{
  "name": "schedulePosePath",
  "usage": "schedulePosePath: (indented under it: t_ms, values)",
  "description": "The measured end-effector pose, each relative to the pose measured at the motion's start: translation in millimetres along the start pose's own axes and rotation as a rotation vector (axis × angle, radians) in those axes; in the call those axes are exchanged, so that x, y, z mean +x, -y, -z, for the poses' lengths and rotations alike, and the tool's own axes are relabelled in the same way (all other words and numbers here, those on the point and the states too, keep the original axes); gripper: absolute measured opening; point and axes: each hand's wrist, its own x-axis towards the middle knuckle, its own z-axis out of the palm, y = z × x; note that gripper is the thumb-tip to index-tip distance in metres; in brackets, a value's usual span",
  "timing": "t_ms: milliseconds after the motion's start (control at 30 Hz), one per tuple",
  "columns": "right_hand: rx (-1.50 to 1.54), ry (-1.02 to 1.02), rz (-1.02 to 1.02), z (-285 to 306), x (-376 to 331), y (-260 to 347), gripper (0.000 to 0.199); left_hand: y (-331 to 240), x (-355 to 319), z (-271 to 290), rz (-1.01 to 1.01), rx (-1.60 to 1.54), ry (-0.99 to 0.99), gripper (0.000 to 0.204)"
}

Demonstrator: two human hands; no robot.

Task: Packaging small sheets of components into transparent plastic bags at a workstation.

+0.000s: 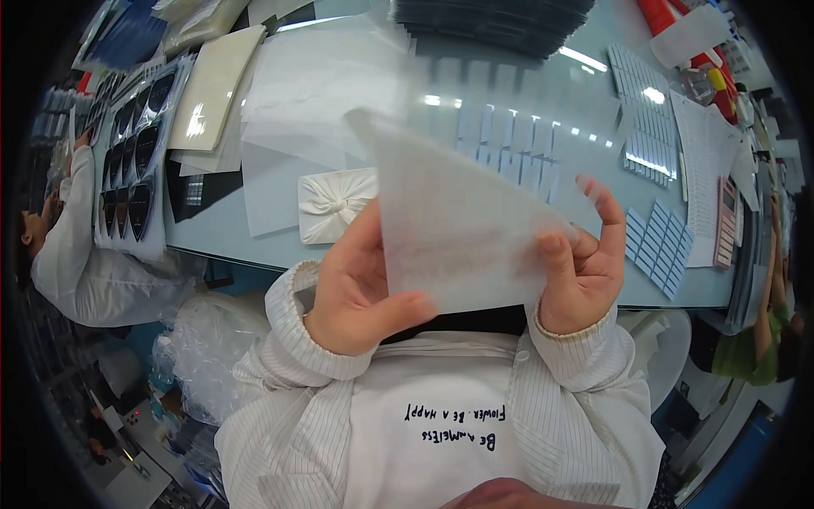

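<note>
Between my hands, above the near edge of the table, is a thin translucent white sheet (462,212), slanted along its upper right side and partly smeared by motion. My left hand (356,293) holds its left edge, the thumb in front and the fingers hidden behind. On the right, my right hand (585,267) pinches the sheet's edge with the thumb, its other fingers curled and partly raised. Just beyond my left hand lies a flat white square thing with a twisted, knotted front (337,204).
Large translucent sheets (314,89) lie at the far left beside a cream stack (216,85) and black pieces in clear plastic (138,148). A dark stack (492,24) stands at the back. Small blue-grey strips (657,246) and a pink calculator (726,222) are right. Another person (72,229) is at left.
</note>
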Motion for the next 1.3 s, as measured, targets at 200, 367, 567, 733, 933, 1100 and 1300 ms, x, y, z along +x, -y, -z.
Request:
schedulePosePath:
  t_ms: [200,367,567,733,933,1100,1300]
  values:
    - [-0.220,0.195,0.265,22,22,7,0.045,-18,8,-6,-0.029,0.471,-0.302,0.022]
    - [-0.095,0.215,-0.042,23,24,27,0.020,-20,9,1,-0.099,0.569,-0.321,0.024]
    - [-0.265,0.157,0.123,14,20,27,0.012,-21,10,3,-0.142,0.659,-0.327,0.020]
    - [-0.303,0.119,0.321,23,23,22,0.009,-33,15,8,-0.069,0.640,-0.231,0.016]
    - [-0.345,-0.137,0.499,33,38,15,0.006,-53,33,27,0.073,0.804,-0.174,0.011]
    - [-0.369,-0.399,0.658,54,56,15,0.006,-66,79,90,0.115,1.076,-0.242,0.017]
    - [-0.283,-0.338,0.529,64,55,17,0.008,-82,107,165,0.121,1.724,-0.451,0.023]
